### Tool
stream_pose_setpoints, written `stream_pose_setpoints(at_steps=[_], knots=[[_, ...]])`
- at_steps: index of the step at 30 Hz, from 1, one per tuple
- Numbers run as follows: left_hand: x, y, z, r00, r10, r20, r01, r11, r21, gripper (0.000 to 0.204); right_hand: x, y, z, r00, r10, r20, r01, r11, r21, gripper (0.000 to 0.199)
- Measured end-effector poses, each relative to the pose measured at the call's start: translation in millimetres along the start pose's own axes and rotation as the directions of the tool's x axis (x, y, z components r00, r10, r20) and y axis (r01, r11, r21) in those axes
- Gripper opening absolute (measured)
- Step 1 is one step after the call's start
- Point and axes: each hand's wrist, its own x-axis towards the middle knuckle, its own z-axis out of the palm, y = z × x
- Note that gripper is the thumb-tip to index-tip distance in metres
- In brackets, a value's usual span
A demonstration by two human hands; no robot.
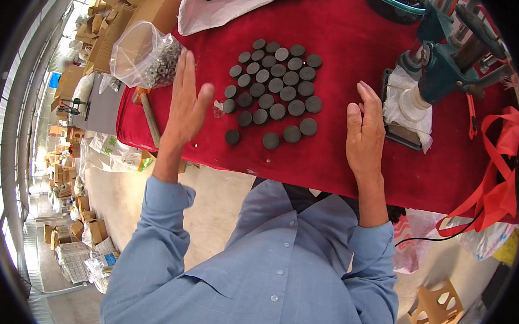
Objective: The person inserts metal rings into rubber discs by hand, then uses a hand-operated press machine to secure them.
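Several round black discs (266, 101) lie spread over the red cloth of the table (335, 159), in a loose cluster between my two hands. My left hand (187, 104) is held upright with its fingers stretched out, left of the discs and beside a clear plastic bag (142, 52) of small metal parts. It holds nothing. To the right of the discs, my right hand (366, 123) also has its fingers extended, some slightly bent, with nothing in it. It is nearest to the green bench press (446, 69).
A hammer (149, 116) lies at the table's left edge. White cloth (409, 105) covers the press base. At the back are a white sack (219, 12) with black pieces and a teal bowl (396, 7). A red strap bag (505, 173) hangs at the right edge; cardboard boxes (153, 9) stand left.
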Motion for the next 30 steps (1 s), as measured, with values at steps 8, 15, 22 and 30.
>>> stream_pose_setpoints(at_steps=[8,15,22,30], knots=[[37.2,-12.8,89.4,0.977,0.121,0.176,-0.151,0.974,0.169,0.090,2.9,-6.2,-1.2,1.000,-0.003,0.020,0.003,1.000,-0.010,0.042],[116.5,3.8,50.5,0.989,0.148,0.027,-0.149,0.989,0.010,0.088,-0.6,-5.9,-3.3,1.000,0.017,0.012,-0.017,1.000,0.002,0.039],[113.5,-2.8,105.2,0.949,0.129,0.289,-0.174,0.975,0.135,0.085,1.9,-10.2,-1.0,0.999,0.015,0.045,-0.016,0.999,0.030,0.037],[133.2,59.5,134.7,0.913,0.265,0.312,-0.311,0.944,0.109,0.088,0.4,-9.8,-1.5,0.998,-0.032,0.055,0.033,0.999,-0.013,0.036]])
